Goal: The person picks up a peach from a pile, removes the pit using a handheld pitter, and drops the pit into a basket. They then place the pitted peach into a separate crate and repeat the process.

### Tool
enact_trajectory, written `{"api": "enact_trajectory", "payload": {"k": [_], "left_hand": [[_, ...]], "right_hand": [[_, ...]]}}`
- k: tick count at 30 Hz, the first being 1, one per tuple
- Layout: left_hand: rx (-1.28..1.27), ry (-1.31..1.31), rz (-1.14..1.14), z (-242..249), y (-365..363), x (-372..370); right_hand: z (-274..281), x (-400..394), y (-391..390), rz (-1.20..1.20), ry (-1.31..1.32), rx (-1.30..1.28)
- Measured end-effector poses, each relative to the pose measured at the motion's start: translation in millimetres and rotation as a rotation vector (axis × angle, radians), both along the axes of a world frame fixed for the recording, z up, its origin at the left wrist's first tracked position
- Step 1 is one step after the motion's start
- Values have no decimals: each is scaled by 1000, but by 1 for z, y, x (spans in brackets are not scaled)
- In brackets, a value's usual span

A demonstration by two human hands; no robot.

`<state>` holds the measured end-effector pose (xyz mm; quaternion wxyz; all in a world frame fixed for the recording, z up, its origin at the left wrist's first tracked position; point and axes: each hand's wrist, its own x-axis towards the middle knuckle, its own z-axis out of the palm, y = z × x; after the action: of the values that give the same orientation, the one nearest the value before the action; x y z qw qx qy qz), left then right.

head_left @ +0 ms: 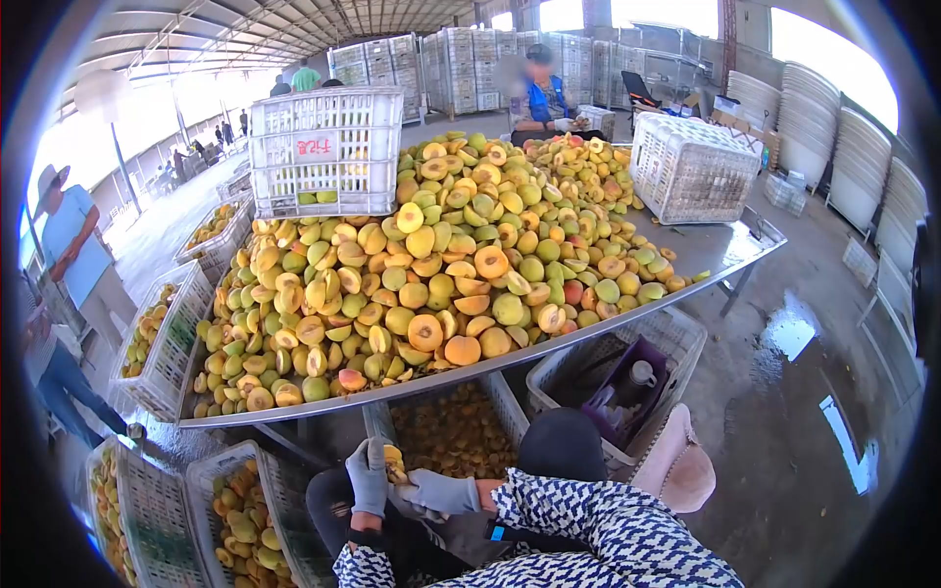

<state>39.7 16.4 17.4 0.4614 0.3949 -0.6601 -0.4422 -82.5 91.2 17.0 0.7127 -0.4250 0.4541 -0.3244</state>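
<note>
While both gloved hands (402, 485) pinch a peach half (394, 463), table rim (470, 367) just above, crates (245, 510) close alongside

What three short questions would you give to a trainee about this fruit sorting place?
1. True or false: the left hand holds a yellow fruit.
2. Where does the white crate with red writing stand? A) on the table; B) on the wet floor; C) on a chair.
3. Fill in: the right hand wears a grey ____.

Key: 1 true; 2 A; 3 glove.
</note>
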Motion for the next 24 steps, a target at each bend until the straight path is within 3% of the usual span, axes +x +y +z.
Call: {"api": "enact_trajectory", "payload": {"k": [1,3,5,8,10,13,15,16,18,19,21,23,24], "left_hand": [[-12,-23,-5,3,0,1],[7,-32,-40,8,-3,2],[120,91,-136,15,-3,-1],[260,138,-185,17,-8,1],[302,122,-218,14,-13,4],[266,113,-296,8,-14,8],[240,81,-291,4,-18,10],[255,109,-278,3,-17,11],[271,138,-260,6,-15,8],[291,228,-256,10,-11,7],[311,320,-236,10,-7,4],[337,404,-200,9,-6,1],[320,426,-126,5,-7,-3]], "right_hand": [[0,-3,0,10,-7,5],[-3,-9,0,135,-774,406],[0,-11,0,156,-850,339],[20,-17,1,171,-837,380],[31,-18,2,126,-691,347],[34,-25,-8,183,-223,240],[43,-23,-9,133,-69,247],[39,-21,-8,148,-73,251],[29,-17,-2,154,-709,384],[25,-13,-1,161,-712,388],[18,-6,1,172,-1034,436],[18,-6,0,182,-1045,445],[23,-7,0,120,-869,360]]}}
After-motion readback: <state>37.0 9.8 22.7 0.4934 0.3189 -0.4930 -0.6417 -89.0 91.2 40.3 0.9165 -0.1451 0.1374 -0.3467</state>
